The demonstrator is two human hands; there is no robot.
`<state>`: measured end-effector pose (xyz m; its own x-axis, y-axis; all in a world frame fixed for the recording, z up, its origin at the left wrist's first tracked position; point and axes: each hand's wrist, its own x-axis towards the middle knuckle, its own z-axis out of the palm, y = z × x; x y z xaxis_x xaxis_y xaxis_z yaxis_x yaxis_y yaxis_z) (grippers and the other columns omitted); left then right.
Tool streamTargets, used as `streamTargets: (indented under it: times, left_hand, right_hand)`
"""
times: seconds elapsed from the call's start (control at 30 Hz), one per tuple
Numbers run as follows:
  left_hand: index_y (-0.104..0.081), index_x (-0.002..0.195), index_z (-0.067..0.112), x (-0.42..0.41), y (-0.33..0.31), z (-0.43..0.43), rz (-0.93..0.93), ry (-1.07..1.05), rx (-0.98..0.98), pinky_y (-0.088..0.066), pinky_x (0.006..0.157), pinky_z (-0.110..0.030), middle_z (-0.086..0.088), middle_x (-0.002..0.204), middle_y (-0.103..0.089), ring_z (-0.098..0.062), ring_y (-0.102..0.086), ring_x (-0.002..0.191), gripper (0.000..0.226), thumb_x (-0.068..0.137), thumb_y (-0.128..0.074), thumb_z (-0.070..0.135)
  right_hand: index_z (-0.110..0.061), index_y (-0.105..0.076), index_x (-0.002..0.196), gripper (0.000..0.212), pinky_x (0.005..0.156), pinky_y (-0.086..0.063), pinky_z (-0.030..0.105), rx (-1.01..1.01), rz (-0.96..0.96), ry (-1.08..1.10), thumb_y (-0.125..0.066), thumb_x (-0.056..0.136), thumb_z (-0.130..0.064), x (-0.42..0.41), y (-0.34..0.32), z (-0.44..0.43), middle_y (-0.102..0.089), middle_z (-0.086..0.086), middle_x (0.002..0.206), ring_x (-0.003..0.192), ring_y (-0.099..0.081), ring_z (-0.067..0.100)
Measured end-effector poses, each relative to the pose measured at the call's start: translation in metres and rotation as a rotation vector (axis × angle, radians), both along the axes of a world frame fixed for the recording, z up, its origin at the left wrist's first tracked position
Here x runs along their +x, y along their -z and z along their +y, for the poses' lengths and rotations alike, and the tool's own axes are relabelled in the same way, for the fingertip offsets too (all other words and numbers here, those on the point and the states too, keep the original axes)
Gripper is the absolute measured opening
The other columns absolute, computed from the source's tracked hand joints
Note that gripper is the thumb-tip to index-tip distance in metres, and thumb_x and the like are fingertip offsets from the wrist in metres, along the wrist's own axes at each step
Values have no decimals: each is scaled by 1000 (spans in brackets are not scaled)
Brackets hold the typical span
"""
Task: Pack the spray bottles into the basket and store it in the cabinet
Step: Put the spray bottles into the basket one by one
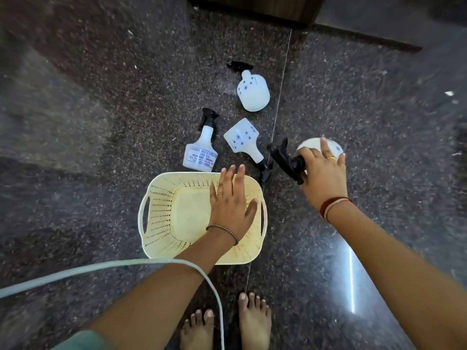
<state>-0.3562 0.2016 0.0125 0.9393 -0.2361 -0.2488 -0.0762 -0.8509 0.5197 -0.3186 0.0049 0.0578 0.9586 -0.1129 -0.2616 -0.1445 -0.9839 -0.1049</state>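
A pale yellow perforated basket (161, 210) sits on the dark granite floor with nothing in it. My left hand (231, 205) hovers flat over its right half, fingers spread, holding nothing. My right hand (322, 170) grips a white spray bottle (309, 144) with a black trigger head, just right of the basket. Three more white spray bottles lie on the floor beyond the basket: a labelled one (201, 154) at the left, a blue-dotted one (243, 140) in the middle, and another dotted one (254, 90) farther away.
A dark wooden cabinet base (255, 7) stands at the top of the view. A pale cable (101, 267) loops across the lower left. My bare feet (225, 324) stand just below the basket on the speckled floor.
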Motion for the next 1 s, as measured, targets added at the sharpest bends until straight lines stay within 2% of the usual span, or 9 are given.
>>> streamTargets:
  times: [0.17,0.23,0.33,0.47,0.6,0.73,0.87,0.93,1.0]
  left_hand:
    - [-1,146,19,-13,-15,42,95,-96,58,-5,115,-48,-9,156,-7,-25,-2,144,75,88,-46,33]
    - [1,146,19,-24,-14,60,131,-90,119,-6,116,-47,-9,156,-5,-25,0,144,76,88,-46,33]
    - [-2,146,18,-37,-13,79,152,-103,135,-12,116,-47,-10,155,-9,-26,-4,143,76,88,-47,32]
    - [-12,145,15,-49,-8,94,158,-120,20,-27,113,-43,-13,149,-22,-27,-20,139,78,80,-55,14]
    - [-28,140,17,-63,-2,104,254,-57,-176,-43,99,-36,-10,139,-40,-26,-45,122,70,76,-44,-4]
    - [-56,120,18,-66,-6,106,370,-298,-543,-52,85,-38,-14,106,-68,-18,-63,93,43,83,-36,26]
    - [-60,105,26,-58,-11,115,250,-363,-343,-54,71,-31,2,86,-69,-17,-66,80,59,66,-49,68]
    - [-58,93,24,-49,-8,120,186,-391,-131,-49,61,-27,1,70,-63,-23,-64,71,52,65,-55,67]
    - [-58,93,20,-40,-5,127,134,-392,-5,-43,59,-29,-9,70,-66,-33,-64,73,39,77,-55,55]
  right_hand:
    - [-17,-56,101,26,96,-45,52,492,-309,-22,-68,78,-13,-20,-67,49,-67,9,110,132,-41,32]
    - [-27,-53,100,26,99,-44,39,680,-334,-29,-68,79,-22,-41,-82,76,-66,-1,104,128,-48,25]
    - [-33,-53,103,25,97,-46,40,905,-257,32,-64,81,-33,-72,-76,109,-63,-12,99,117,-56,21]
    - [-29,-55,97,17,92,-49,47,964,-112,87,-64,82,-31,-98,-27,136,-62,-8,84,94,-62,20]
    - [-25,-57,97,18,95,-46,51,953,-17,191,-68,82,-26,-110,22,154,-55,-20,77,82,-59,14]
    - [-19,-58,103,24,93,-47,50,905,-13,335,-68,81,-14,-108,57,175,-64,-5,96,107,-59,33]
    - [-20,-59,118,35,108,-37,42,957,35,345,-55,86,-5,-98,69,214,-60,9,128,133,-41,28]
    - [-18,-55,125,37,111,-33,36,957,60,286,-50,89,-8,-95,72,233,-57,10,132,135,-38,25]
    - [-16,-50,130,40,102,-41,32,933,91,274,-49,90,-11,-90,74,247,-60,10,127,125,-49,24]
